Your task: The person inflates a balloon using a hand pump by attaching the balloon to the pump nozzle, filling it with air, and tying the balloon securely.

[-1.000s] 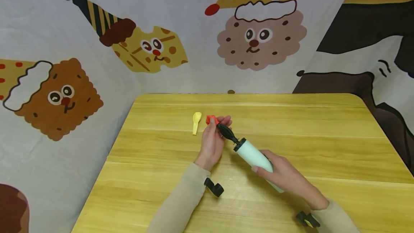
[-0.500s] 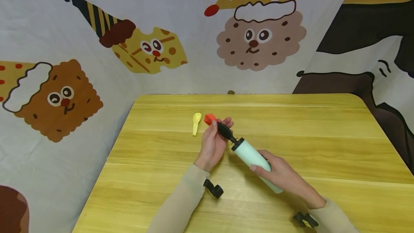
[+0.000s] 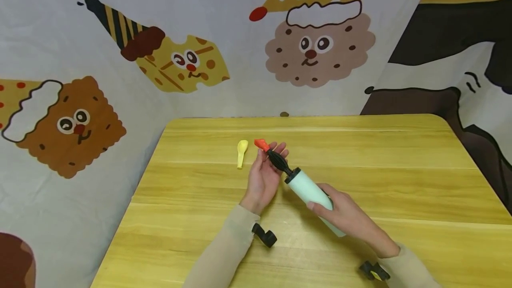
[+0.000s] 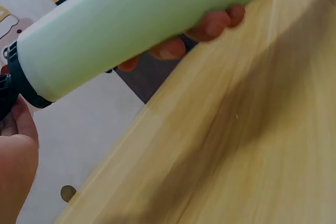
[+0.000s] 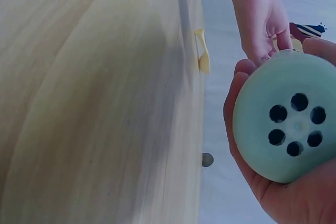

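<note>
Far to the left of the pump, a square brown biscuit (image 3: pixel 76 123) is printed on the pale cloth backdrop (image 3: pixel 148 106), with a yellow cheese wedge (image 3: pixel 184 63) in a striped hat next to it, both beyond the pump. The yellow wood-grain bench (image 3: pixel 176 217) spreads beneath the pump and out to either side of it. A flat yellow balloon (image 3: pixel 242 154) lies on the bench, left of the pump's front end and apart from it. Next comes a limp red balloon (image 3: pixel 261 144), its neck fitted over the tip of the pump's ribbed black nozzle (image 3: pixel 278 161). The left hand (image 3: pixel 264 181) is palm up beside and under that nozzle, its grip loose, the fingers relaxed and spread behind the pump's tip; whether they touch it is hard to tell. The mint-green pump (image 3: pixel 308 190) itself slants above the bench, nozzle pointing away and to the left; the right wrist view shows six dark holes (image 5: pixel 295 148) in its rear end. At the pump's right side, the right hand (image 3: pixel 350 212) has a firm grip, thumb and fingers wrapped round the barrel. Nearer than the pump, a black wrist mount (image 3: pixel 374 271) sits by the right sleeve (image 3: pixel 408 268).
</note>
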### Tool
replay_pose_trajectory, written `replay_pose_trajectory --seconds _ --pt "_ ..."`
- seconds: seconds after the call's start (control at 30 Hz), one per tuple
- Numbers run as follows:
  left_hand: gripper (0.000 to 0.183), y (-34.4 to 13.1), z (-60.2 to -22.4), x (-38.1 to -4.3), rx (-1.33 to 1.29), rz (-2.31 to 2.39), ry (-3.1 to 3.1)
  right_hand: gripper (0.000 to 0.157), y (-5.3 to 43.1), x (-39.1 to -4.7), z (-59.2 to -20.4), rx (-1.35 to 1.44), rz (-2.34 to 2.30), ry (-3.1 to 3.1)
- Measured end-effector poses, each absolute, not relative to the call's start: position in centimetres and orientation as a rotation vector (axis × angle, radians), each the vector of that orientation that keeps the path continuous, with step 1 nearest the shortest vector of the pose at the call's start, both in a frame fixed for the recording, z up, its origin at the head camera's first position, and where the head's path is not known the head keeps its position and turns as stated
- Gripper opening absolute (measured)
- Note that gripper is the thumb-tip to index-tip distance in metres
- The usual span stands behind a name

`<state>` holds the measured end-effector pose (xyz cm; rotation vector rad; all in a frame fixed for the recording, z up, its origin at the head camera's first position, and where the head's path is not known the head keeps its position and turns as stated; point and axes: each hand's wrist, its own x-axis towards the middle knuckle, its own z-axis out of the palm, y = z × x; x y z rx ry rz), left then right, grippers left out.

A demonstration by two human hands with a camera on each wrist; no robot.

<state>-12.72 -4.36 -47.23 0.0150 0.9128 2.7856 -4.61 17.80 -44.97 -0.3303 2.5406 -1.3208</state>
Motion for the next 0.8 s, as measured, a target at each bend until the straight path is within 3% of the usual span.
replay_pose_trajectory --seconds 0.53,0.8 --pt "0.021 -4.10 -47.39 -12.78 -0.109 2.851 1.169 0.059 17.53 -4.35 -45.61 -0.440 -1.126 2.875" --pt "0.054 -4.32 -47.37 -12.74 0.065 2.760 1.374 0.060 17.61 -4.41 -45.25 -0.440 -1.144 2.883"
